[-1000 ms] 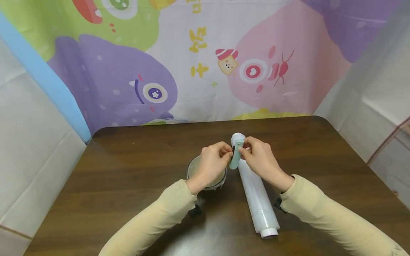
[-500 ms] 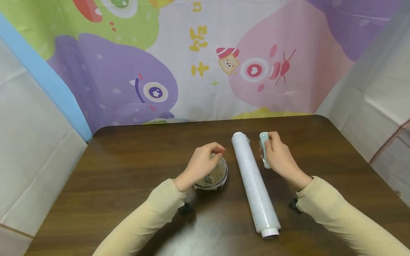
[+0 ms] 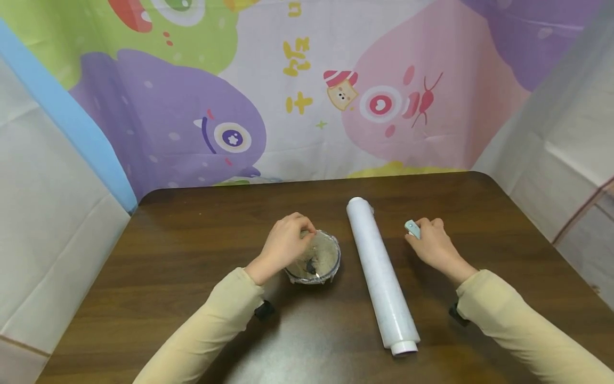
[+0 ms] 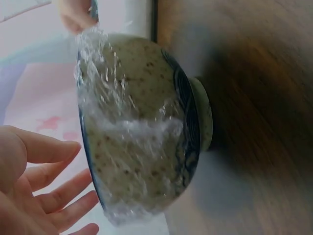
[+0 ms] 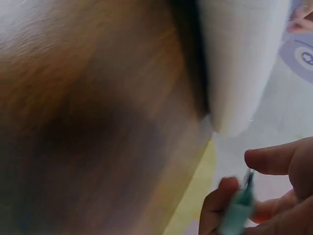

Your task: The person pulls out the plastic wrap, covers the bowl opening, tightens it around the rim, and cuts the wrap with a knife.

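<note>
My left hand [image 3: 284, 242] hovers over the left rim of a speckled bowl [image 4: 142, 161] with a dark blue wave band. Its fingers are loosely bent, with nothing between them. Cling film [image 4: 137, 127] wraps the bowl's outside and crinkles along its rim; light glints inside the rim in the head view. Low over the table to the right, my right hand [image 3: 435, 242] grips a small mint-green folding knife [image 3: 412, 229] with a rivet at one end. Most of the knife is hidden by the fingers; the right wrist view shows it blurred.
Between the hands a roll of cling film [image 3: 382, 272] lies lengthwise on the dark wooden table [image 3: 201, 256]. A cartoon-printed cloth [image 3: 297, 106] hangs behind the table's far edge. Pale cloths flank both sides.
The hands have parted: the left has let go of the knife and moved left over the bowl. My right hand has carried the knife right, past the roll, and lowered it.
</note>
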### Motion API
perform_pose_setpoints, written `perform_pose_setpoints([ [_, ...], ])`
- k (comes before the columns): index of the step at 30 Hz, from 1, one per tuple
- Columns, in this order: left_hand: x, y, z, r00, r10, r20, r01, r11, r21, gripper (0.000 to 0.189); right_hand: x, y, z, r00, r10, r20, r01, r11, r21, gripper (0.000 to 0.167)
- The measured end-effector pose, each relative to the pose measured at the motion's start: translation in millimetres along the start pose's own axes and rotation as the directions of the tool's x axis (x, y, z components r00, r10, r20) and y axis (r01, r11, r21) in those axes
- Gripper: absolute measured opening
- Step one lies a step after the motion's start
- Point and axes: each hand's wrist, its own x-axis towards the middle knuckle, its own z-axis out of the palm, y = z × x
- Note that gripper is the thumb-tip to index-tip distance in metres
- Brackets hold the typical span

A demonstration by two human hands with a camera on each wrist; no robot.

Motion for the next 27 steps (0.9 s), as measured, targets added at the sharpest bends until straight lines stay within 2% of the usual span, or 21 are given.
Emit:
perform_pose_setpoints([
  [5,0.0,-8.5,-0.1,0.998,-0.06,0.019,0.061,0.998,-0.03,0.009,2.0,8.7,10.2,0.998,0.025,0.055,-0.02,0.996,-0.089,0.04],
  [9,-0.1,-12.2,1.1,0.997,-0.073,0.014,0.073,0.997,-0.029,0.011,2.8,14.3,22.1,0.998,0.032,0.06,-0.023,0.988,-0.15,0.038],
  [15,-1.5,-13.7,4.4,0.997,-0.071,0.043,0.072,0.997,-0.024,0.014,3.3,18.5,30.0,0.995,0.066,0.071,-0.054,0.987,-0.154,0.038],
  [22,-1.3,-12.5,3.7,0.994,-0.094,0.051,0.096,0.994,-0.044,0.017,4.6,16.2,27.3,0.996,0.055,0.077,-0.041,0.984,-0.173,0.039],
  [27,0.3,-11.1,1.0,0.992,-0.118,0.055,0.121,0.991,-0.059,0.037,5.4,3.5,21.9,0.998,0.02,0.063,-0.011,0.99,-0.138,0.052],
])
